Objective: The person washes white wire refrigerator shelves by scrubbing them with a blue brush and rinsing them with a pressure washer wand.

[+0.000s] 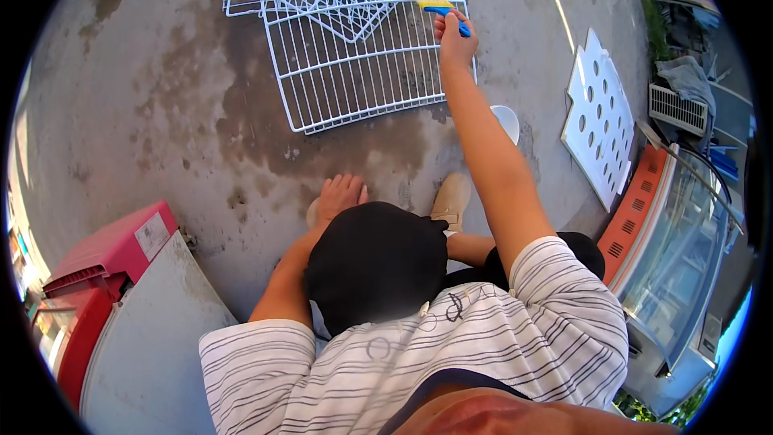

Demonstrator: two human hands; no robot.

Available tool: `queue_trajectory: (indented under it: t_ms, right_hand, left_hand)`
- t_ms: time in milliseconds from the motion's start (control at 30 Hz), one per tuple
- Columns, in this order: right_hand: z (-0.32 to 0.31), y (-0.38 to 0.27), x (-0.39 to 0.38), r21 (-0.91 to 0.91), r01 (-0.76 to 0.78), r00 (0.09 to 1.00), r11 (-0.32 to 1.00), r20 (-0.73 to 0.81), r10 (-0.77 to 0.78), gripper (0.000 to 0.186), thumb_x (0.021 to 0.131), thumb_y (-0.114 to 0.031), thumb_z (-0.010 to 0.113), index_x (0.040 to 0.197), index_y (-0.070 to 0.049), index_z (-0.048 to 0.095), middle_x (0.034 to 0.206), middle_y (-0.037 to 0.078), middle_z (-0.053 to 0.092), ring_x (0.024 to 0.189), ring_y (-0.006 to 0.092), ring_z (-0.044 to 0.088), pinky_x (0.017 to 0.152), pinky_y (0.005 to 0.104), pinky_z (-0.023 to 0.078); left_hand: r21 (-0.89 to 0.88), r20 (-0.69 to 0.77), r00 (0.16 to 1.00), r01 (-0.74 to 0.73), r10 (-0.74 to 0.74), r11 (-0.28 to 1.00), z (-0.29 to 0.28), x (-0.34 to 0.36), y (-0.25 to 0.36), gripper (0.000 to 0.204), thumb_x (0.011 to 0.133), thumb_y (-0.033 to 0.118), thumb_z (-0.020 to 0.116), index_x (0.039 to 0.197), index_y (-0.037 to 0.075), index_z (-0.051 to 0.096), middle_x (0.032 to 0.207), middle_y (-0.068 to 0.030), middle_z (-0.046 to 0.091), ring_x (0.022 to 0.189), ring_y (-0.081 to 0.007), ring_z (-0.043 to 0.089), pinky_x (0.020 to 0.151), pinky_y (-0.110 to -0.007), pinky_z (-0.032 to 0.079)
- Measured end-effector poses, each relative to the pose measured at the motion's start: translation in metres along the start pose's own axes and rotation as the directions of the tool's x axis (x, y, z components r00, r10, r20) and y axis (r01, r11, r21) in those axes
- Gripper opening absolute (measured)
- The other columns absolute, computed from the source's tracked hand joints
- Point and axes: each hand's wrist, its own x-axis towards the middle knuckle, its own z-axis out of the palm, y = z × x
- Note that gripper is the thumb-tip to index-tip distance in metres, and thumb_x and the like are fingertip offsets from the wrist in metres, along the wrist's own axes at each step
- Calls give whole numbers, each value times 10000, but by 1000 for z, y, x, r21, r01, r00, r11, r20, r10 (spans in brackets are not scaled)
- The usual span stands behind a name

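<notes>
A person in a striped shirt crouches on wet-stained concrete ground [177, 113], seen from the head down. At the upper centre of the frame, the right hand [456, 32] has its fingers wrapped around the blue handle of a small brush [436, 7] with a yellow band and pale bristles. The brush lies over the right upper part of a white wire rack [362, 60], the nearest in an overlapping pile of racks; whether the bristles touch the wires cannot be told. The brush looks light, with a stiff handle and soft, bending bristles; the handle is the natural place to hold it, and it may turn slippery if wet. The rack looks rigid yet fairly light, its thin bars likely slick when damp, with the thicker outer frame the surest place to grasp. The left hand [342, 192], near the centre of the frame, has its fingers extended beside the dark-clothed knee [377, 266], with nothing visible in its grasp; its palm is hidden. Right of centre, partly behind the right forearm, is a white bowl [506, 123]; what it holds, if anything, cannot be made out. At lower right, a glass-sided case [672, 242] shows pale shapes behind its panes, too blurred to identify.
</notes>
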Motion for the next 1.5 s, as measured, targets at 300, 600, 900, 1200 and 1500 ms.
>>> queue_trajectory:
  t_ms: [300,600,900,1200,1500]
  right_hand:
    - [39,8,5,-115,198,978,973,-42,-204,271,848,-148,630,1067,12,611,795,56,651,661,114,609,589,238,486]
    - [164,16,0,-287,279,913,916,373,-162,325,790,-292,672,1010,-53,668,833,107,679,766,207,651,733,317,512]
    - [52,4,94,-423,121,989,898,-28,-146,301,790,-225,629,999,-11,665,837,131,688,717,193,662,673,326,526]
    - [-147,-152,69,-853,42,971,520,157,179,267,881,-258,616,1055,-57,645,835,14,684,719,63,619,603,211,462]
    - [-305,-173,-50,-876,-254,940,409,-123,319,267,884,-283,615,1053,-77,621,812,25,675,700,82,616,593,225,442]
  left_hand:
    - [9,28,1000,14,-15,1000,-6,3,3,136,822,177,594,912,79,562,865,-91,566,846,-259,549,738,-381,393]
    - [25,47,999,5,-7,1000,-5,5,5,160,817,179,599,933,77,563,872,-94,567,845,-257,550,736,-380,394]
    - [85,55,998,24,-29,996,2,0,-3,273,820,241,599,1045,93,552,873,-77,561,840,-239,534,734,-371,389]
    - [47,61,998,16,-19,999,22,8,-12,346,845,263,575,1140,86,535,939,-74,566,876,-244,529,769,-383,381]
    - [85,43,999,20,-24,996,25,1,3,371,805,194,619,1153,95,536,951,-94,567,864,-277,552,740,-395,399]
